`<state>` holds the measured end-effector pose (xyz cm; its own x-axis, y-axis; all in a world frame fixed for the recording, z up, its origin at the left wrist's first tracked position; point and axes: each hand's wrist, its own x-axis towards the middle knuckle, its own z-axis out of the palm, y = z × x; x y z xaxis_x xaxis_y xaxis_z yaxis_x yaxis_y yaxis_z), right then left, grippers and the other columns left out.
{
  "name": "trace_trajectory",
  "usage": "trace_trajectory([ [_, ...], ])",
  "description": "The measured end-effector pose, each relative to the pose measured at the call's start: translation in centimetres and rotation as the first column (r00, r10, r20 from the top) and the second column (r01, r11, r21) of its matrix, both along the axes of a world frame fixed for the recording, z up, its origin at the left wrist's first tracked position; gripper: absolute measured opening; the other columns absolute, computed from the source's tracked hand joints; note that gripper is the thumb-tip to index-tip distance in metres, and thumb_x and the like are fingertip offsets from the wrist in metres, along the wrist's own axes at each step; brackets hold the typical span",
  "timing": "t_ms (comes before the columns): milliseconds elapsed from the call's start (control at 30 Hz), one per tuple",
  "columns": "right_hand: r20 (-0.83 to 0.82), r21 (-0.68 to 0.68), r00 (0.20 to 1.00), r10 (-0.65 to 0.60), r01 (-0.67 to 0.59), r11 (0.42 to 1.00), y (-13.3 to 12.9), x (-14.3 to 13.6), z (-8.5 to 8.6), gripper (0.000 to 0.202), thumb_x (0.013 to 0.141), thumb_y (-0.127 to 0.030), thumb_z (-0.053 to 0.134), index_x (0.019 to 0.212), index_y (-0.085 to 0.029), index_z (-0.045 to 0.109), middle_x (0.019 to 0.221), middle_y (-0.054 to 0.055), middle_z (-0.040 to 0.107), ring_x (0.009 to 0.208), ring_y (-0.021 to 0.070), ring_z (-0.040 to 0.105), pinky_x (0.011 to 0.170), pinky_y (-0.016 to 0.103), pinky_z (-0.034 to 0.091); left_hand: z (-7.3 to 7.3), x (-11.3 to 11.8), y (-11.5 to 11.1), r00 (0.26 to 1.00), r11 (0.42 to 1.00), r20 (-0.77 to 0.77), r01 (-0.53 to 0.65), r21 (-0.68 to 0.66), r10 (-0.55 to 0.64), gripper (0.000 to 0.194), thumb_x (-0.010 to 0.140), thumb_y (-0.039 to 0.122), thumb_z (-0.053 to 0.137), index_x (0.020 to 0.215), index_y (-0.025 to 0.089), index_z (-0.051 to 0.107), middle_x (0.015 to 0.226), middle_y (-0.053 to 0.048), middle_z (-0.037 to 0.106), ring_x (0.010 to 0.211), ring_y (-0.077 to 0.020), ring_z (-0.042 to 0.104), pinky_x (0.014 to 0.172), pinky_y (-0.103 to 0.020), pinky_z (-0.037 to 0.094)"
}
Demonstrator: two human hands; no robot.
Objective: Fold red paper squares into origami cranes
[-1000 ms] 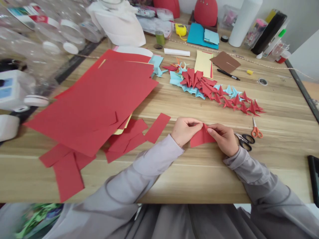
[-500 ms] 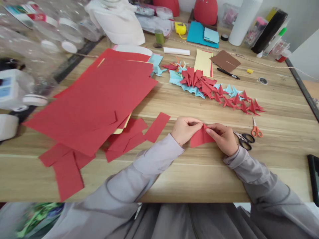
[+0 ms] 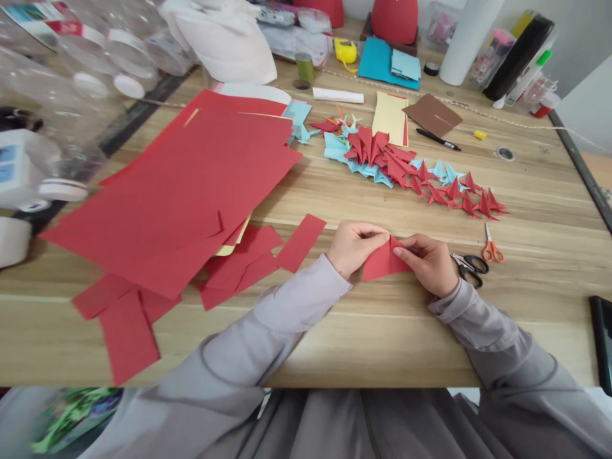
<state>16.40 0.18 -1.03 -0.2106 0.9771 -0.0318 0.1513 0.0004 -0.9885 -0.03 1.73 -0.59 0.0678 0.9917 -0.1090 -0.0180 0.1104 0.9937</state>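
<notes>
L hand (image 3: 351,250) and R hand (image 3: 433,264) grip the top edge of partly folded red paper (image 3: 380,262) btwn thumbs and fingers, L of the black-handled scissors (image 3: 464,265). Step in hand: prob. creasing; next move calls for aligned edges, firm thumb pressure along the fold.

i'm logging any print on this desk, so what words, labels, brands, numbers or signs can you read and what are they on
No word, brand, number or sign can be read.
Red-and-white label among the clear bottles, top left: too blurred.
Blue label on the white jug, left edge: too blurred.
Yellow tape measure: any print is too small to read.
</notes>
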Motion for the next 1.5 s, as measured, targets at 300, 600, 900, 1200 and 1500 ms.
trace_trajectory([
  [300, 0.000, -0.037, 1.000, -0.011, 0.011, 0.999, 0.28, 0.30, 0.15, 0.019, 0.069, -0.035, 0.071, 0.076, -0.017, 0.070, 0.074, 0.004, 0.072, 0.062, 0.0139, 0.063, 0.059, 0.027, 0.050, 0.30, -0.54, 0.33, 0.995, 0.997, -0.070, 0.068, 0.046, -0.064, 0.015, 0.066, 0.028, 0.066, 0.070, 0.015, 0.073, 0.075, -0.005, 0.073, 0.071, -0.0174, 0.065, 0.068, -0.028, 0.051],
  [600, -0.013, -0.034, 0.999, -0.039, 0.038, 0.999, 0.15, 0.20, 0.13, 0.017, 0.068, -0.034, 0.072, 0.075, -0.018, 0.071, 0.075, 0.004, 0.073, 0.065, 0.0148, 0.065, 0.061, 0.028, 0.052, 0.37, -0.12, 0.05, 0.998, 0.998, 0.021, 0.055, -0.004, -0.055, 0.020, 0.063, 0.035, 0.072, 0.069, 0.015, 0.073, 0.073, -0.005, 0.073, 0.069, -0.0167, 0.065, 0.066, -0.027, 0.051],
  [900, 0.025, -0.043, 0.999, -0.036, 0.037, 0.998, 0.29, 0.18, 0.20, 0.026, 0.064, -0.040, 0.075, 0.075, -0.018, 0.070, 0.074, 0.004, 0.072, 0.064, 0.0148, 0.064, 0.060, 0.027, 0.051, 0.22, -0.07, 0.25, 0.987, 0.990, -0.134, 0.105, 0.094, -0.092, 0.018, 0.068, 0.032, 0.068, 0.070, 0.014, 0.072, 0.072, -0.005, 0.072, 0.066, -0.0153, 0.063, 0.063, -0.026, 0.050],
  [1200, 0.049, -0.059, 0.999, -0.022, 0.025, 0.998, 0.38, 0.08, 0.81, 0.031, 0.065, -0.046, 0.072, 0.074, -0.017, 0.069, 0.072, 0.004, 0.071, 0.062, 0.0138, 0.061, 0.058, 0.026, 0.049, 0.32, 0.02, 0.15, 0.986, 0.988, -0.155, 0.088, 0.126, -0.068, 0.016, 0.069, 0.030, 0.067, 0.070, 0.015, 0.072, 0.073, -0.005, 0.072, 0.068, -0.0163, 0.064, 0.066, -0.027, 0.051],
  [1500, 0.056, -0.037, 0.998, -0.027, 0.029, 0.999, 0.36, 0.06, 0.60, 0.031, 0.067, -0.046, 0.071, 0.071, -0.016, 0.067, 0.068, 0.004, 0.069, 0.058, 0.0120, 0.058, 0.055, 0.025, 0.046, 0.09, 0.06, 0.09, 0.993, 0.996, -0.088, 0.081, 0.043, -0.077, 0.027, 0.070, 0.040, 0.067, 0.065, 0.015, 0.070, 0.062, -0.002, 0.067, 0.057, -0.0126, 0.056, 0.055, -0.025, 0.043],
])
